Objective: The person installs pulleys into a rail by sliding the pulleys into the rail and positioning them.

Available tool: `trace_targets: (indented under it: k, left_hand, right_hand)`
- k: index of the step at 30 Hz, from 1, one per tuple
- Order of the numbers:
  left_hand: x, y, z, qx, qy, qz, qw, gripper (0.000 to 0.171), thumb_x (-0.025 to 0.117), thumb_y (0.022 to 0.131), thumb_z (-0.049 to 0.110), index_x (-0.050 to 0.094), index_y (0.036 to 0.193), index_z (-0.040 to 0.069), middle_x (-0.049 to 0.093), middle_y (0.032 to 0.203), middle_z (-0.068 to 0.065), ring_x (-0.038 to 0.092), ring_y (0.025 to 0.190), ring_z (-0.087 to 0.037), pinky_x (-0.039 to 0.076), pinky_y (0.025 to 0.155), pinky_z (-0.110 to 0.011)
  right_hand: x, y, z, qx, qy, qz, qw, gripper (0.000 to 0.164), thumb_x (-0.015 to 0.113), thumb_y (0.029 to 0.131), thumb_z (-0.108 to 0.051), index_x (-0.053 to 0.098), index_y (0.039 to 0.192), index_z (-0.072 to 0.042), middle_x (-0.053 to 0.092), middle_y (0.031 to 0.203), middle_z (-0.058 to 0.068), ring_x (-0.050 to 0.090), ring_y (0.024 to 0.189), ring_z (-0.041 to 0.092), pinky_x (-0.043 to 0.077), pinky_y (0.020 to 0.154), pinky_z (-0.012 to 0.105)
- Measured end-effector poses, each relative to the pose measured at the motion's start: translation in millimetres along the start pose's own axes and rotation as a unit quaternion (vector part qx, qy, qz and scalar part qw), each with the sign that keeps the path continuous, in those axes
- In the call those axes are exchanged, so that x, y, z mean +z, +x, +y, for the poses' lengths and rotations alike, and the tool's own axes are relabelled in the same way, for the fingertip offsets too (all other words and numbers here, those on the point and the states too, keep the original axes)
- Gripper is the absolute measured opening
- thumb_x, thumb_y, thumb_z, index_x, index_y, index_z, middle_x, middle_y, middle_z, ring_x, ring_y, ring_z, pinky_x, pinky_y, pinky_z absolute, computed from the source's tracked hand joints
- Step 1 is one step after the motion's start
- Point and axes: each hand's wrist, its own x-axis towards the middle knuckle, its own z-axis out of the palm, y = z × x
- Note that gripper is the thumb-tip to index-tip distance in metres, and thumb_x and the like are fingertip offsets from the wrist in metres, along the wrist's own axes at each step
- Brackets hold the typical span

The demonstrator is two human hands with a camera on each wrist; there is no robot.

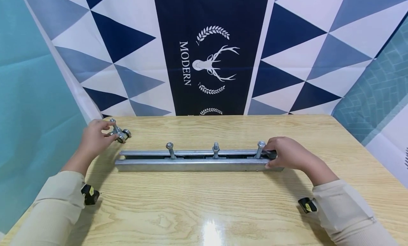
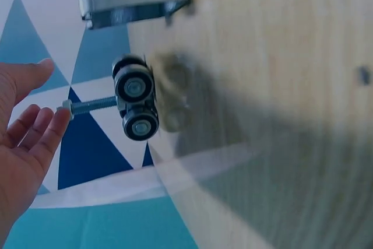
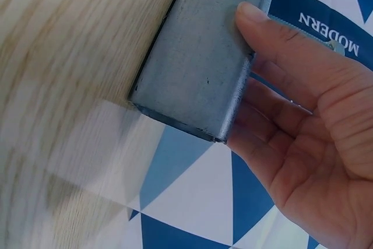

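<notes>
A steel channel rail (image 1: pixel 191 165) lies across the table with its slot facing up. Three bolts (image 1: pixel 216 152) stand up out of the slot. My right hand (image 1: pixel 288 154) grips the rail's right end, the thumb pressed on the front wall and the fingers over the far side. Left of the rail, a roller trolley (image 2: pixel 137 100) with black-rimmed wheels and a bolt stem stands on the table. My left hand (image 1: pixel 95 136) is around this stem with fingers spread, fingertips right at the bolt's nut and the thumb apart from it.
The wooden table (image 1: pixel 159 207) runs back to a patterned cloth (image 1: pixel 210 62) with a deer print. Teal cloth (image 1: pixel 35 108) hangs along the left side. Black wrist cameras (image 1: pixel 90 194) sit at both cuffs.
</notes>
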Motion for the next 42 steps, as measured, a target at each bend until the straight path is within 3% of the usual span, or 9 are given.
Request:
trace_targets:
  k: [6,12,16,21,27,34,42]
  left_hand:
    - [-2.1,9.1,-6.3,-0.016,0.008,-0.011,0.9998,0.042,0.063,0.080,0.007,0.052,0.118,-0.005,0.039,0.113,-0.030,0.047,0.096,-0.044,0.048,0.071,-0.047]
    - [-3.8,19.8,-11.0,-0.036,0.025,-0.044,0.9981,0.051,0.060,0.083,0.011,0.042,0.127,-0.005,0.036,0.120,-0.031,0.045,0.101,-0.046,0.045,0.074,-0.050]
    - [-5.4,28.6,-12.2,-0.029,0.037,-0.071,0.9964,0.053,0.057,0.084,0.010,0.037,0.131,-0.004,0.035,0.125,-0.031,0.042,0.105,-0.046,0.043,0.075,-0.053]
    - [-5.6,34.8,-12.5,-0.031,0.048,-0.109,0.9923,0.047,0.050,0.087,0.006,0.038,0.131,-0.005,0.039,0.125,-0.031,0.041,0.107,-0.046,0.042,0.071,-0.050]
    - [-2.5,37.1,-13.2,-0.037,0.056,-0.082,0.9944,0.033,0.050,0.084,0.002,0.053,0.115,-0.009,0.056,0.104,-0.029,0.054,0.090,-0.040,0.046,0.063,-0.044]
    - [-3.9,34.3,-11.5,-0.073,0.046,-0.075,0.9934,0.026,0.059,0.081,0.008,0.060,0.104,-0.004,0.060,0.093,-0.023,0.057,0.085,-0.037,0.047,0.063,-0.042]
    - [-3.5,32.1,-14.4,-0.053,0.068,-0.039,0.9955,0.015,0.061,0.081,0.011,0.064,0.088,-0.001,0.061,0.082,-0.018,0.055,0.074,-0.031,0.043,0.058,-0.040]
  right_hand:
    - [0,0,1,-0.003,0.006,0.002,1.000,0.042,0.079,0.062,-0.025,0.068,0.097,-0.004,0.061,0.093,0.005,0.058,0.084,0.023,0.047,0.070,0.040]
    - [1,0,2,-0.003,0.006,0.005,1.000,0.041,0.080,0.062,-0.024,0.068,0.096,-0.005,0.061,0.092,0.004,0.058,0.083,0.022,0.047,0.069,0.039]
    - [1,0,2,-0.004,0.008,0.003,1.000,0.041,0.080,0.062,-0.025,0.068,0.096,-0.006,0.061,0.092,0.004,0.058,0.084,0.023,0.047,0.070,0.040]
    - [1,0,2,0.000,0.007,0.002,1.000,0.041,0.080,0.062,-0.024,0.068,0.096,-0.006,0.061,0.092,0.004,0.058,0.084,0.022,0.047,0.070,0.040]
    - [1,1,2,0.001,0.009,0.000,1.000,0.042,0.079,0.062,-0.025,0.068,0.097,-0.005,0.061,0.094,0.005,0.058,0.086,0.024,0.047,0.070,0.040]
    - [3,0,2,0.002,0.006,0.003,1.000,0.042,0.080,0.062,-0.024,0.068,0.097,-0.005,0.061,0.093,0.004,0.058,0.085,0.022,0.047,0.070,0.039]
    - [2,0,4,-0.003,0.004,0.005,1.000,0.042,0.079,0.062,-0.025,0.068,0.097,-0.005,0.061,0.092,0.003,0.058,0.083,0.022,0.047,0.069,0.039]
